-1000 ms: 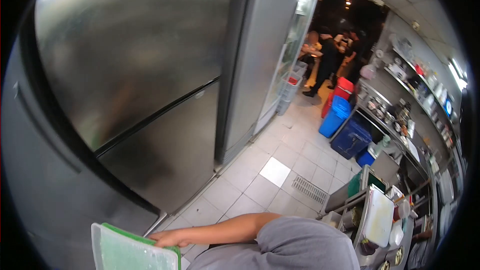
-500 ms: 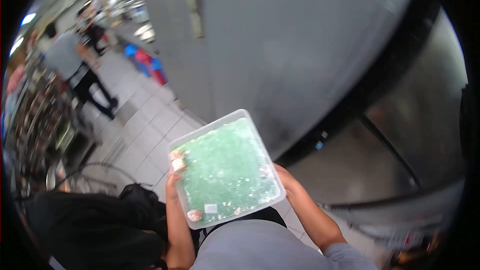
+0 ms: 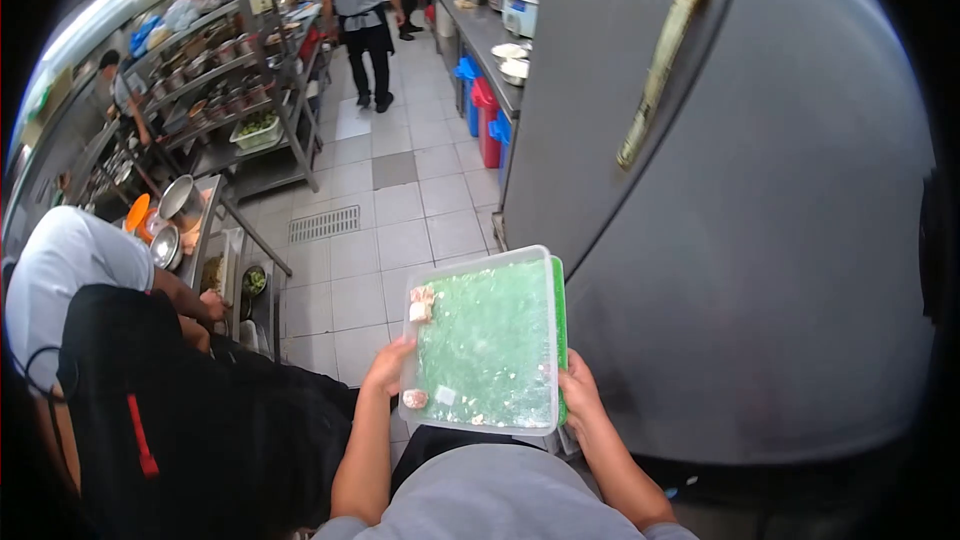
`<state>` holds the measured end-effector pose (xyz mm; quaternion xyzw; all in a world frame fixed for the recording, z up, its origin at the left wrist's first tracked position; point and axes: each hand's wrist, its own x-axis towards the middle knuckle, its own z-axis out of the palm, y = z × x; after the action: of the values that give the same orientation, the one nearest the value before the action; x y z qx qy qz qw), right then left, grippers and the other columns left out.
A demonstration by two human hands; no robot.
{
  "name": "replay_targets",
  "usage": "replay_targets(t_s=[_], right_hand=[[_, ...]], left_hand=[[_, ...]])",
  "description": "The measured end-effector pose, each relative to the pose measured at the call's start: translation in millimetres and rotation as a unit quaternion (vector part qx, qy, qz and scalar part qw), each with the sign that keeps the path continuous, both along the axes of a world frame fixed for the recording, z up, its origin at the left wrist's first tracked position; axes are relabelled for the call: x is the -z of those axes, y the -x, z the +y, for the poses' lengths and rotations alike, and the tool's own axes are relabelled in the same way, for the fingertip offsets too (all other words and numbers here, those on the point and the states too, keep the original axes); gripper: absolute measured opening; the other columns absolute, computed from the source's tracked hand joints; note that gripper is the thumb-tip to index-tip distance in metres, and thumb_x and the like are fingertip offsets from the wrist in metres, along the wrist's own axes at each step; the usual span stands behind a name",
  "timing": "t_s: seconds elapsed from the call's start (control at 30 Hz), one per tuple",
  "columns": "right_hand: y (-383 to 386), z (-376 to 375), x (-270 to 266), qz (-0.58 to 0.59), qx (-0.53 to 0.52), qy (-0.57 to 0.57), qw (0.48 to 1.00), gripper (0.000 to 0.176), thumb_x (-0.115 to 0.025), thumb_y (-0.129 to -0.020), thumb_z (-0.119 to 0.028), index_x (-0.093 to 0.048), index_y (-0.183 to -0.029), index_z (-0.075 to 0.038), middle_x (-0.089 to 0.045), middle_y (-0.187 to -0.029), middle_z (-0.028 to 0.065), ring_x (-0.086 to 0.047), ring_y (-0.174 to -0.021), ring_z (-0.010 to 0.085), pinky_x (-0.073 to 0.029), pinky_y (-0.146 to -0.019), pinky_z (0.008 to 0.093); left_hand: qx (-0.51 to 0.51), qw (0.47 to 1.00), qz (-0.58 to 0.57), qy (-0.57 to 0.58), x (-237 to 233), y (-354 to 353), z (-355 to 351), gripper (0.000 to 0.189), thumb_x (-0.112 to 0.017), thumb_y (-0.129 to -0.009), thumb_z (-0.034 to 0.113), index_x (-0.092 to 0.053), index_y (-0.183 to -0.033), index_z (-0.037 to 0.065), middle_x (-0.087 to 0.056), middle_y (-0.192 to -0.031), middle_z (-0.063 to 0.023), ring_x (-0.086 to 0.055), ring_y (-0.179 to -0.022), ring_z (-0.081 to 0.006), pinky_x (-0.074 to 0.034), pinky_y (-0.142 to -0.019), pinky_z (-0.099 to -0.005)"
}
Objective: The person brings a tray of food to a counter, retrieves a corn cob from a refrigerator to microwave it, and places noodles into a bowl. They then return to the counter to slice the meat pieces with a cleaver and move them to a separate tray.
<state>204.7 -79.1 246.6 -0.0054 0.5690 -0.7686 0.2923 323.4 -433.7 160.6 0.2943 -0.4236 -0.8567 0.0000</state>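
A shallow, translucent square plastic container (image 3: pixel 485 350) is held level in front of my body, its base showing green. A few pinkish-white chunks (image 3: pixel 421 304) lie along its left side, with pale crumbs scattered about; I cannot make out what they are. My left hand (image 3: pixel 387 365) grips the container's left wall, thumb at the rim. On the other side, my right hand (image 3: pixel 580 387) holds the right wall. A bright green edge (image 3: pixel 560 330), perhaps a lid or second tray beneath, sticks out past the right wall. The fingers under the container are hidden.
Close on the right stands a large grey metal refrigerator (image 3: pixel 760 220) with a worn handle (image 3: pixel 662 75). A person in a black apron (image 3: pixel 190 410) is close on my left. Another person (image 3: pixel 360 10) stands in the tiled aisle. Shelving (image 3: pixel 215 65) and a counter (image 3: pixel 480 30) flank it.
My view has swung right along the aisle, so the refrigerator and walkway appear upright. The container has turned with me and stays in both hands; the green edge now shows beneath it.
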Motion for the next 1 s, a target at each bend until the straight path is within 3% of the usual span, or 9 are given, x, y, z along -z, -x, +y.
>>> replay_targets(t_s=[0.13, 0.27, 0.37, 0.43, 0.53, 0.7, 0.83, 0.87, 1.0], right_hand=[[32.0, -49.1, 23.6, -0.048, -0.022, -0.052, 0.997, 0.041, -0.071, -0.100, -0.012, -0.054, -0.134, 0.003, -0.070, -0.121, 0.0139, -0.069, -0.106, 0.0203, -0.058, -0.090, 0.0360], [120.8, -138.2, 53.3, -0.086, -0.067, -0.060, 0.992, 0.043, -0.071, -0.100, -0.014, -0.054, -0.137, 0.002, -0.070, -0.123, 0.0166, -0.070, -0.107, 0.0235, -0.058, -0.090, 0.0389], [191.6, -213.2, 85.9, -0.090, -0.081, -0.077, 0.990, 0.042, -0.071, -0.101, -0.014, -0.054, -0.136, 0.003, -0.069, -0.122, 0.0168, -0.070, -0.106, 0.0238, -0.059, -0.089, 0.0387], [240.2, -260.4, 103.1, -0.086, -0.090, -0.084, 0.989, 0.041, -0.070, -0.101, -0.014, -0.054, -0.136, 0.003, -0.069, -0.121, 0.0168, -0.070, -0.106, 0.0241, -0.059, -0.089, 0.0388], [298.5, -318.5, 85.6, -0.077, -0.074, -0.101, 0.989, 0.040, -0.070, -0.101, -0.014, -0.055, -0.134, 0.003, -0.069, -0.120, 0.0166, -0.071, -0.105, 0.0251, -0.060, -0.087, 0.0396], [422.2, -391.3, 82.0, -0.051, -0.020, -0.133, 0.990, 0.038, -0.069, -0.102, -0.014, -0.056, -0.133, 0.002, -0.070, -0.120, 0.0166, -0.070, -0.107, 0.0271, -0.058, -0.091, 0.0428], [518.2, -436.3, 91.4, -0.041, 0.035, -0.116, 0.992, 0.035, -0.068, -0.103, -0.014, -0.057, -0.132, 0.002, -0.070, -0.121, 0.0164, -0.070, -0.107, 0.0271, -0.058, -0.092, 0.0426], [545.5, -449.8, 97.4, -0.052, 0.056, -0.106, 0.991, 0.035, -0.070, -0.100, -0.011, -0.057, -0.129, 0.002, -0.070, -0.118, 0.0169, -0.071, -0.101, 0.0258, -0.060, -0.087, 0.0410], [649.8, -518.8, 113.6, -0.041, 0.066, -0.095, 0.992, 0.038, -0.070, -0.100, -0.011, -0.056, -0.132, 0.003, -0.070, -0.119, 0.0169, -0.071, -0.102, 0.0258, -0.060, -0.086, 0.0408]], left_hand=[[-0.107, 0.994, -0.015, -0.002, 71.7, -48.2, -15.2, 0.040, -0.057, -0.106, 0.018, -0.055, -0.142, 0.000, -0.067, -0.122, -0.0121, -0.071, -0.102, -0.0246, -0.061, -0.090, -0.0428], [-0.336, 0.941, -0.045, -0.008, 80.9, -58.3, -63.7, 0.045, -0.055, -0.097, 0.007, -0.052, -0.142, 0.006, -0.065, -0.118, -0.0154, -0.070, -0.083, -0.0306, -0.061, -0.067, -0.0428], [-0.422, 0.906, -0.026, 0.016, 125.9, -60.8, -101.2, 0.051, -0.057, -0.095, 0.008, -0.049, -0.145, 0.011, -0.063, -0.118, -0.0142, -0.067, -0.079, -0.0304, -0.059, -0.064, -0.0430], [-0.505, 0.859, -0.086, 0.000, 136.1, -50.6, -136.4, 0.054, -0.058, -0.093, 0.007, -0.048, -0.146, 0.012, -0.062, -0.117, -0.0122, -0.065, -0.078, -0.0296, -0.058, -0.063, -0.0428], [-0.553, 0.830, -0.072, 0.000, 156.1, -28.0, -191.5, 0.055, -0.058, -0.092, 0.007, -0.049, -0.145, 0.012, -0.062, -0.119, -0.0107, -0.066, -0.083, -0.0300, -0.058, -0.063, -0.0428], [-0.606, 0.779, -0.159, 0.030, 163.1, 84.1, -335.4, 0.053, -0.057, -0.091, 0.006, -0.049, -0.144, 0.014, -0.061, -0.121, -0.0106, -0.065, -0.085, -0.0265, -0.057, -0.061, -0.0380], [-0.553, 0.813, -0.151, 0.098, 134.8, 209.8, -456.9, 0.054, -0.058, -0.093, 0.005, -0.047, -0.144, 0.013, -0.059, -0.116, -0.0099, -0.065, -0.081, -0.0241, -0.057, -0.060, -0.0366], [-0.527, 0.831, -0.135, 0.112, 122.9, 245.8, -484.0, 0.052, -0.059, -0.093, 0.006, -0.047, -0.143, 0.013, -0.059, -0.114, -0.0096, -0.064, -0.080, -0.0236, -0.057, -0.060, -0.0367], [-0.498, 0.857, -0.096, 0.089, 111.3, 382.5, -593.7, 0.049, -0.059, -0.094, 0.006, -0.046, -0.140, 0.014, -0.058, -0.115, -0.0095, -0.064, -0.076, -0.0239, -0.057, -0.061, -0.0372]])
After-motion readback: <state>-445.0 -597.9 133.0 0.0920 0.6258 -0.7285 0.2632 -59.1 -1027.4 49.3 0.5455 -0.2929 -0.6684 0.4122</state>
